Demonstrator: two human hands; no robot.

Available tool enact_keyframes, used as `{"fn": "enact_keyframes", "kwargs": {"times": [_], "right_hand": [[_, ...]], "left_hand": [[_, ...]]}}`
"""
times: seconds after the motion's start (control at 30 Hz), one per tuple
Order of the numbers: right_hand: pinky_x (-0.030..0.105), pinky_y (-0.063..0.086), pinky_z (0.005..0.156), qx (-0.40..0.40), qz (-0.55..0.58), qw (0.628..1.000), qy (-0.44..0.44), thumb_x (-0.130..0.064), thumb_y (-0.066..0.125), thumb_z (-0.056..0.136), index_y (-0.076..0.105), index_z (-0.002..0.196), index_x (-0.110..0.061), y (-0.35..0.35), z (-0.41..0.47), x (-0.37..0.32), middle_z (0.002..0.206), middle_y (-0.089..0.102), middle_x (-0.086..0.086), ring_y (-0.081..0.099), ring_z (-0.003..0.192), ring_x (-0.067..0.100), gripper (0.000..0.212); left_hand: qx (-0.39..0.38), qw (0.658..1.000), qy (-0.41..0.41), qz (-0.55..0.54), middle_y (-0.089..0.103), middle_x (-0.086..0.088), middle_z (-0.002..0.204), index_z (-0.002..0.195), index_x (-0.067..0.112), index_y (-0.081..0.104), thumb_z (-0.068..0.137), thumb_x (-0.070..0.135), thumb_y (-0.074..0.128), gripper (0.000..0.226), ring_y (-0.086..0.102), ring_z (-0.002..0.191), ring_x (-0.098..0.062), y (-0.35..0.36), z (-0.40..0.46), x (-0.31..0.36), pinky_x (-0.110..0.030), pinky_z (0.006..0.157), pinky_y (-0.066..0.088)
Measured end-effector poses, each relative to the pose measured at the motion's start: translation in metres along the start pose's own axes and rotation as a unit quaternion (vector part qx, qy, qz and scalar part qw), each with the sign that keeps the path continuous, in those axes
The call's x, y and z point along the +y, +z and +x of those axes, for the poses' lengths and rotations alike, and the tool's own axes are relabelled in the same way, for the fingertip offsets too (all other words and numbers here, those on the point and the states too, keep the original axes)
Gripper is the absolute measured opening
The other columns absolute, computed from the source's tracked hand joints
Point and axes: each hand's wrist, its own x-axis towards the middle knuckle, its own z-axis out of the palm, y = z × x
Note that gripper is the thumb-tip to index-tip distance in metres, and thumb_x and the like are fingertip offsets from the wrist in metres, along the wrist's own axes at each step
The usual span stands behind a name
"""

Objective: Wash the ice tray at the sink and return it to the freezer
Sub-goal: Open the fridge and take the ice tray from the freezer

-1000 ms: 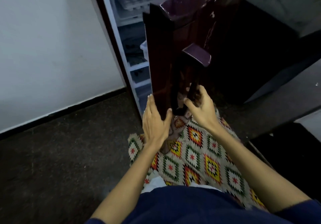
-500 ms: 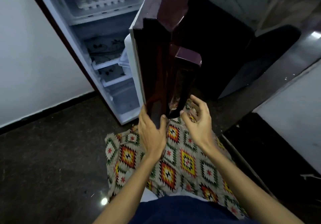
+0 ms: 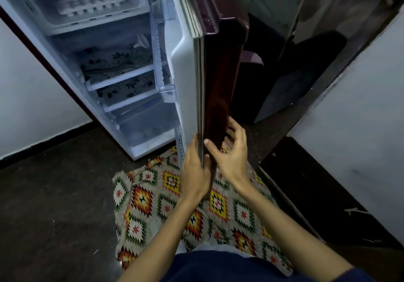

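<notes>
The fridge stands open with its dark maroon door (image 3: 215, 98) seen edge-on in the middle of the view. A white ice tray (image 3: 89, 5) lies in the freezer compartment (image 3: 65, 22) at the top. My left hand (image 3: 194, 168) holds the door's lower edge on its inner side, thumb against the gasket. My right hand (image 3: 231, 150) sits on the outer side of the same edge, thumb on the edge and fingers spread along the maroon face.
Glass shelves with a floral print (image 3: 115, 65) and a clear door bin (image 3: 161, 50) show inside the fridge. A patterned mat (image 3: 153, 196) lies on the dark floor under my arms. A white counter side (image 3: 354, 133) stands at the right.
The door has swung wider, exposing the whole interior and the ice tray. Both hands stayed at the door's lower edge and the right hand slid off the handle.
</notes>
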Motion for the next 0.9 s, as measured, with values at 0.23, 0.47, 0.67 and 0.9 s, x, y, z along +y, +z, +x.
{"fn": "enact_keyframes", "kwargs": {"times": [0.23, 0.47, 0.67, 0.9], "right_hand": [[0.034, 0.039, 0.109, 0.098, -0.024, 0.995, 0.004, -0.029, 0.081, 0.072, 0.033, 0.141, -0.017, -0.035, 0.030, 0.014, 0.137, 0.035, -0.003, 0.040, 0.126, 0.008, 0.085], [0.019, 0.040, 0.103, 0.128, -0.049, 0.991, -0.002, -0.026, 0.084, 0.068, 0.033, 0.142, -0.017, -0.078, 0.066, 0.033, 0.132, 0.034, -0.009, 0.042, 0.123, 0.010, 0.090], [0.017, 0.043, 0.098, 0.115, -0.064, 0.991, -0.005, -0.031, 0.086, 0.065, 0.036, 0.140, -0.021, -0.118, 0.096, 0.046, 0.140, 0.040, 0.000, 0.046, 0.123, 0.013, 0.090], [0.038, 0.049, 0.100, 0.116, -0.059, 0.991, 0.023, -0.034, 0.087, 0.060, 0.039, 0.138, -0.024, -0.145, 0.124, 0.055, 0.140, 0.045, 0.004, 0.052, 0.123, 0.017, 0.093]], "left_hand": [[-0.044, 0.998, 0.014, 0.030, 0.036, 0.001, 0.150, 0.149, 0.018, 0.021, 0.097, 0.019, 0.047, 0.058, 0.036, 0.137, -0.017, 0.018, -0.002, 0.007, -0.042, 0.111, 0.033], [-0.038, 0.998, -0.010, 0.043, 0.032, 0.001, 0.152, 0.150, 0.016, 0.020, 0.094, 0.016, 0.051, 0.063, 0.032, 0.139, -0.016, 0.014, -0.005, -0.006, -0.028, 0.113, 0.027], [-0.020, 0.998, -0.027, 0.045, 0.030, -0.002, 0.153, 0.150, 0.016, 0.019, 0.095, 0.016, 0.051, 0.064, 0.032, 0.139, -0.017, 0.001, -0.002, -0.016, -0.034, 0.113, 0.030], [0.015, 0.998, -0.035, 0.048, 0.033, -0.004, 0.152, 0.150, 0.013, 0.021, 0.094, 0.013, 0.051, 0.063, 0.032, 0.138, -0.018, -0.010, 0.007, -0.021, -0.030, 0.113, 0.027]]}}
